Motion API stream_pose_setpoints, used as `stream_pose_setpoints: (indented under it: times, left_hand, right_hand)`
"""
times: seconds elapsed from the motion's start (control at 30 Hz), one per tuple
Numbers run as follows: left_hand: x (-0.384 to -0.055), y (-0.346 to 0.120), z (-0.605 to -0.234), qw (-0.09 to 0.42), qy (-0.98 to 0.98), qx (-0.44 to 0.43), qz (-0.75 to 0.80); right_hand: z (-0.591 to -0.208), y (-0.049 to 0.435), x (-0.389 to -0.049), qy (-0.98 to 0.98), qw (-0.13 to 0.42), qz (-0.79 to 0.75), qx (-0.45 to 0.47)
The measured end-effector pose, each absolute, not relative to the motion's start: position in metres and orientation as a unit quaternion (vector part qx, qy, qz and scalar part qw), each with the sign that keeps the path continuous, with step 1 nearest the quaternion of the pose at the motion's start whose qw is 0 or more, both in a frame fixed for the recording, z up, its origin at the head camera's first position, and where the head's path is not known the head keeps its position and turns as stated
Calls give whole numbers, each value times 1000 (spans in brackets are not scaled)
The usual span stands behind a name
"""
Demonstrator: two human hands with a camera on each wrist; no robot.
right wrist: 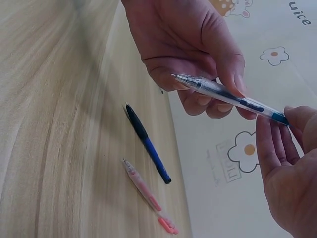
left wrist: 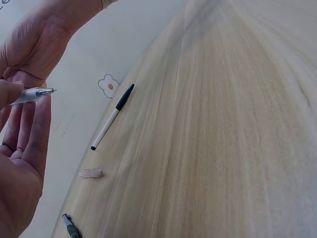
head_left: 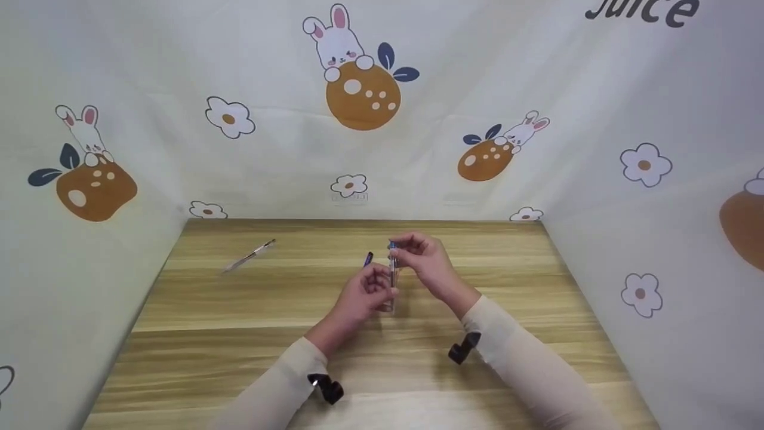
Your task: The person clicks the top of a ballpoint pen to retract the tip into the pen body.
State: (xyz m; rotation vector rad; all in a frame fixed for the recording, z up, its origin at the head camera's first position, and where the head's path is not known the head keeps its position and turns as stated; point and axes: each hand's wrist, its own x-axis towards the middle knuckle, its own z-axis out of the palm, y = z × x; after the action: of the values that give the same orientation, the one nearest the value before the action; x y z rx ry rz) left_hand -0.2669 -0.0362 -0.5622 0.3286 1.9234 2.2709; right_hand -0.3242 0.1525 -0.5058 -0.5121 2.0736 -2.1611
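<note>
Upright between both hands is a clear-barrelled pen (right wrist: pixel 218 90) with a blue end and a narrow tip. My right hand (head_left: pixel 427 263) pinches the blue end at the top. Lower on the barrel, my left hand (head_left: pixel 365 291) grips it between thumb and fingers. In the right wrist view, the left thumb lies along the barrel and the tip sticks out past that hand. Just behind the left hand lies a blue pen with a black grip (right wrist: pixel 148 144), partly hidden in the head view. Beside it lies a pink pen (right wrist: pixel 146 194).
A clear pen with a dark end (head_left: pixel 249 257) lies at the table's back left. The left wrist view also shows a white pen with a black end (left wrist: pixel 114 116). Printed cloth walls (head_left: pixel 274 161) enclose the wooden table (head_left: pixel 227 334) at the back and sides.
</note>
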Motion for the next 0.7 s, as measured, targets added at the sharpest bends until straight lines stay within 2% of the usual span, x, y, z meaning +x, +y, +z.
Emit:
stream_pose_setpoints:
  times: [0.7]
  left_hand:
    - [-268,-39,-565,73,636,112,760]
  right_hand:
    - [-506,150,-324,687,52,-702,-180]
